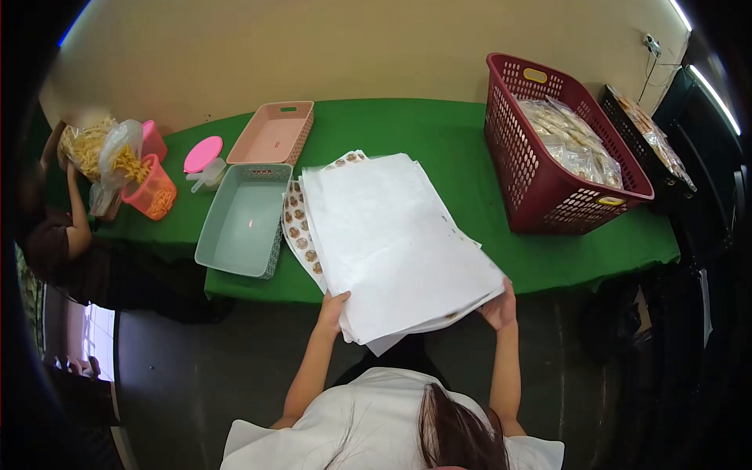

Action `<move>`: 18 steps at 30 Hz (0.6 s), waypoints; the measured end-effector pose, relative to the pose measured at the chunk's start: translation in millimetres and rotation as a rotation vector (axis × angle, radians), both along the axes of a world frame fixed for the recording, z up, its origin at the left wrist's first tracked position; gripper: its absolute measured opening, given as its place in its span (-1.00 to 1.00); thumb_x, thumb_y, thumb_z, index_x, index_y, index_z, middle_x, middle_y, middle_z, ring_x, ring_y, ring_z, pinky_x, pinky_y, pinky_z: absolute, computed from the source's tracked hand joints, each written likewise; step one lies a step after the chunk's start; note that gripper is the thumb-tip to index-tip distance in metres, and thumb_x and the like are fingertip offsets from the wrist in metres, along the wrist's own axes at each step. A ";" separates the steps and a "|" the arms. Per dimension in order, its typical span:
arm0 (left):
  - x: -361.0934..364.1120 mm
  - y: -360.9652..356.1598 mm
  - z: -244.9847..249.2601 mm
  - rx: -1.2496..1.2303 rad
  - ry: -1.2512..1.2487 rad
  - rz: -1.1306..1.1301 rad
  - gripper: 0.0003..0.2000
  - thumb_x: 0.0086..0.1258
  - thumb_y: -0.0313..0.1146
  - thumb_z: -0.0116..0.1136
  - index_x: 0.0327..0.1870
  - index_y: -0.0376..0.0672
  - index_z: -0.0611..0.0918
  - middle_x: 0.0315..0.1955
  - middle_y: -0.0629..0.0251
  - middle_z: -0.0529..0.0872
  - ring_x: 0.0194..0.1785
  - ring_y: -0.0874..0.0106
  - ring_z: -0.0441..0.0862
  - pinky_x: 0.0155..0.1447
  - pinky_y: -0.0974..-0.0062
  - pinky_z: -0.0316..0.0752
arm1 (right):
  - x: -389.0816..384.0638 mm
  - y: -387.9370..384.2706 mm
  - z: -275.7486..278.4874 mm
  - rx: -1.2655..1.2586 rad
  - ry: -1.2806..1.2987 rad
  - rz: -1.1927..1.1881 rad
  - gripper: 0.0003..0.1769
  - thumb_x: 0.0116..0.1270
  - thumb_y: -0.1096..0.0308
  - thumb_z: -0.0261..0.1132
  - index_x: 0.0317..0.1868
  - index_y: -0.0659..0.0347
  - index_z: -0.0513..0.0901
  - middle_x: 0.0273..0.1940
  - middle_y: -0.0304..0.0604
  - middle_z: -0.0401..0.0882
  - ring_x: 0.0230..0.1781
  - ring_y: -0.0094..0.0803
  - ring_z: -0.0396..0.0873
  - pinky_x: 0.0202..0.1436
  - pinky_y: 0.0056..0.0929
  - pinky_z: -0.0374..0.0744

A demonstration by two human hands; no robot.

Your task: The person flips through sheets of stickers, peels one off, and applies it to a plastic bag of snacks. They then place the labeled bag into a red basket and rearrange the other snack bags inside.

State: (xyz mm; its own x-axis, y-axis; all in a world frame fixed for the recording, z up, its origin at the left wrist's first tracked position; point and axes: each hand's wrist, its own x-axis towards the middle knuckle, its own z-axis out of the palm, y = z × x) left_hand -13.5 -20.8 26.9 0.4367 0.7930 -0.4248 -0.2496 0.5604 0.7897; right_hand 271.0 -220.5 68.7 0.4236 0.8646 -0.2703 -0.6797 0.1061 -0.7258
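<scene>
A stack of large white paper sheets [392, 243] spans the space between my hands, its far part over the green table and its near part past the front edge. My left hand [334, 312] grips the near left edge, thumb on top. At the near right corner, my right hand [500, 307] is closed around the sheets, with its fingers partly hidden below. Sheets printed with rows of round brown labels [299, 227] stick out from under the stack on the left, close to a grey-green plastic basket [205, 251].
A pink basket [305, 141] stands behind the grey-green one. On the right, a maroon laundry basket [540, 188] holds packed plastic bags, beside a black crate [666, 168]. At left, another person's arm [77, 211] is near bagged yellow snacks and an orange tub [149, 192].
</scene>
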 end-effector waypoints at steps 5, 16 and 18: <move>28.3 -27.5 12.6 0.082 0.013 0.028 -0.48 0.11 -0.59 -0.11 0.17 -0.35 0.12 -0.03 0.01 0.41 -0.01 0.22 0.43 0.08 0.37 0.33 | -57.9 -12.2 -22.0 0.145 0.208 0.116 -0.21 0.13 -0.26 -0.11 0.23 0.12 0.08 0.17 0.02 0.18 0.09 0.00 0.29 0.00 0.15 0.34; 43.9 -49.6 2.9 0.285 0.143 -0.002 -0.46 0.18 -0.53 -0.11 0.21 -0.30 0.07 0.09 0.05 0.28 0.14 0.28 0.27 0.19 0.43 0.14 | -100.5 15.5 -28.4 -0.214 0.117 -0.236 -0.45 0.14 0.60 0.03 0.16 0.23 0.11 0.06 0.02 0.27 0.07 -0.17 0.32 0.02 -0.25 0.47; 40.1 -46.6 14.5 0.264 0.149 -0.047 -0.46 0.22 -0.45 -0.09 0.22 -0.26 0.05 0.10 0.06 0.28 0.11 0.28 0.32 0.15 0.37 0.24 | -101.8 14.9 -13.4 -0.157 0.081 -0.320 -0.40 0.07 0.67 0.02 0.16 0.24 0.09 0.05 0.00 0.27 0.07 -0.17 0.33 0.06 -0.26 0.44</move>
State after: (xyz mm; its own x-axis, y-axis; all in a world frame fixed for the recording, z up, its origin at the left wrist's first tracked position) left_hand 26.5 -67.4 41.4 0.4242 0.8648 -0.2686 -0.0983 0.3388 0.9357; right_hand 169.2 -205.6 55.2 0.6377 0.6368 -0.4334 -0.6862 0.2140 -0.6953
